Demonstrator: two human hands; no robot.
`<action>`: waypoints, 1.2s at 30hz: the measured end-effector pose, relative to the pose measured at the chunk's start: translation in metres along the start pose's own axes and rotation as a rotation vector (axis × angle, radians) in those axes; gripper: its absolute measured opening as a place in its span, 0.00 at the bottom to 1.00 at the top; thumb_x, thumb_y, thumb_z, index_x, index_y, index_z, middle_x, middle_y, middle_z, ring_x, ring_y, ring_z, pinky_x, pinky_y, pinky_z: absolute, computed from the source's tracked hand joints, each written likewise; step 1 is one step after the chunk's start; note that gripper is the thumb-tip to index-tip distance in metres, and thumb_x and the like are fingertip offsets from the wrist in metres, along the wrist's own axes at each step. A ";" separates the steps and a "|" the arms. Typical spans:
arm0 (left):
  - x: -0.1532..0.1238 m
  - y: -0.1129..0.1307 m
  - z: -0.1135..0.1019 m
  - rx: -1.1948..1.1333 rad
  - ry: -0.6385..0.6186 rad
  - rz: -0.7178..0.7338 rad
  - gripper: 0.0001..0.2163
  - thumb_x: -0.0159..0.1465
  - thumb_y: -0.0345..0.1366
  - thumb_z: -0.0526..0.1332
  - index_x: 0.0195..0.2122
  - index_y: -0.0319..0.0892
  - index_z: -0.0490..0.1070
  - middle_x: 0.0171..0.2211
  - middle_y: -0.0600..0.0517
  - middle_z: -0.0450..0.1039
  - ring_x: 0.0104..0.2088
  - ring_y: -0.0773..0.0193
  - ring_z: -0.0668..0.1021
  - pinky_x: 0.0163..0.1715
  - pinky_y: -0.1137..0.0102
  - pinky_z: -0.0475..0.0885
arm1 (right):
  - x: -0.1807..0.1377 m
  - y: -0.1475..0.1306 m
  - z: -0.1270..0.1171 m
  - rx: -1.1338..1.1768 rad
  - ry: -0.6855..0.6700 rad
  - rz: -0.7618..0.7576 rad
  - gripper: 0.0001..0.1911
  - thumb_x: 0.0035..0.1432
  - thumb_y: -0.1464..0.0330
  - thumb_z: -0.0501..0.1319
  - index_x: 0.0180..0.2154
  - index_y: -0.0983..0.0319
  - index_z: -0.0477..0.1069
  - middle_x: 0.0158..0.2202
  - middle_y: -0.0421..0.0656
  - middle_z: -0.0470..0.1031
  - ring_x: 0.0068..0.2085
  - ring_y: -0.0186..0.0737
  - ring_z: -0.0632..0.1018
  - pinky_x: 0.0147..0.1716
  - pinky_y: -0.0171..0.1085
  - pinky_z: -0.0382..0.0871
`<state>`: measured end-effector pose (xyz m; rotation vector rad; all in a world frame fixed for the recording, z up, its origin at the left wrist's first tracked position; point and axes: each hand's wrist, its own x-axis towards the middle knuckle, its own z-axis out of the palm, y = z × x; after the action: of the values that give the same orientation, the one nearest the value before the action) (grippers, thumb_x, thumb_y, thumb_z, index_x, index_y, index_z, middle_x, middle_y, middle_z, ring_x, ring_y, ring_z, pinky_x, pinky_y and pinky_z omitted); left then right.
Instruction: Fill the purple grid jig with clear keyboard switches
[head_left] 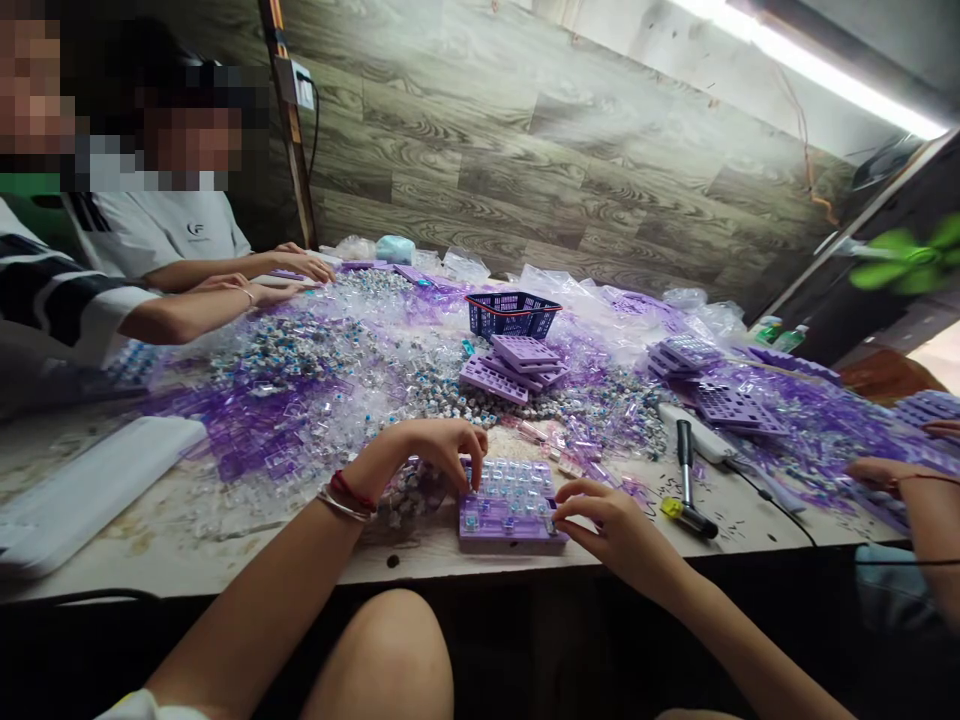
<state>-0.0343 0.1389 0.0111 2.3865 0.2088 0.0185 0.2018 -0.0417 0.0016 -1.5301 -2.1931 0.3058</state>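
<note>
Purple tray (484,546) at lower centre of the frame, seemingly part-filled with clear pieces (517,476).
Far rows look full; nearer gaps seem left. Left hand (455,450) bends over its left edge, right hand (611,520) curls beside its right; I can't tell whether either grips anything.

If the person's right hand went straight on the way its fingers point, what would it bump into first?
Most likely the right edge of the purple tray: the right hand has its fingertips right beside it, though whether they touch is unclear.
</note>
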 end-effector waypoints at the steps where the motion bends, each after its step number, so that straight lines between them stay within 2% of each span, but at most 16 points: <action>1: 0.000 0.001 0.000 -0.006 0.005 -0.004 0.06 0.49 0.38 0.70 0.28 0.46 0.80 0.33 0.53 0.66 0.33 0.67 0.69 0.33 0.75 0.64 | 0.000 0.000 0.000 0.001 -0.001 0.000 0.08 0.58 0.69 0.58 0.31 0.58 0.76 0.39 0.45 0.75 0.35 0.38 0.77 0.38 0.36 0.72; 5: -0.001 0.003 -0.001 -0.041 0.021 -0.022 0.07 0.49 0.41 0.70 0.27 0.45 0.80 0.33 0.53 0.67 0.31 0.68 0.68 0.31 0.75 0.64 | 0.000 0.000 0.000 0.008 -0.008 0.006 0.08 0.58 0.70 0.58 0.32 0.58 0.76 0.39 0.44 0.75 0.36 0.38 0.77 0.39 0.36 0.71; 16: 0.000 0.011 -0.001 -0.006 0.023 -0.070 0.03 0.49 0.35 0.68 0.25 0.44 0.79 0.34 0.53 0.67 0.34 0.66 0.70 0.34 0.74 0.64 | -0.001 -0.001 -0.001 0.017 -0.004 0.026 0.09 0.59 0.68 0.58 0.32 0.58 0.77 0.39 0.45 0.75 0.38 0.39 0.77 0.40 0.37 0.72; 20: 0.001 0.011 0.000 -0.026 0.041 -0.038 0.03 0.49 0.36 0.68 0.25 0.43 0.78 0.32 0.53 0.66 0.33 0.67 0.69 0.33 0.74 0.64 | -0.001 -0.001 -0.001 0.018 -0.005 0.017 0.09 0.59 0.67 0.58 0.32 0.58 0.76 0.39 0.45 0.75 0.37 0.39 0.77 0.40 0.37 0.71; 24: 0.002 0.010 0.000 -0.024 0.042 -0.009 0.05 0.51 0.37 0.67 0.26 0.42 0.78 0.29 0.53 0.66 0.31 0.67 0.69 0.32 0.74 0.63 | -0.001 0.000 -0.001 0.007 -0.009 0.012 0.07 0.58 0.69 0.58 0.32 0.57 0.76 0.39 0.44 0.75 0.38 0.38 0.77 0.40 0.36 0.71; 36: 0.007 0.000 0.005 -0.022 0.093 -0.068 0.10 0.52 0.41 0.66 0.25 0.38 0.73 0.27 0.54 0.66 0.29 0.68 0.68 0.30 0.74 0.62 | 0.000 0.000 -0.002 0.015 -0.018 0.019 0.07 0.59 0.69 0.58 0.32 0.58 0.76 0.39 0.44 0.75 0.36 0.37 0.77 0.39 0.36 0.70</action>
<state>-0.0271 0.1366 0.0070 2.3575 0.3323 0.1001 0.2027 -0.0421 0.0034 -1.5465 -2.1860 0.3429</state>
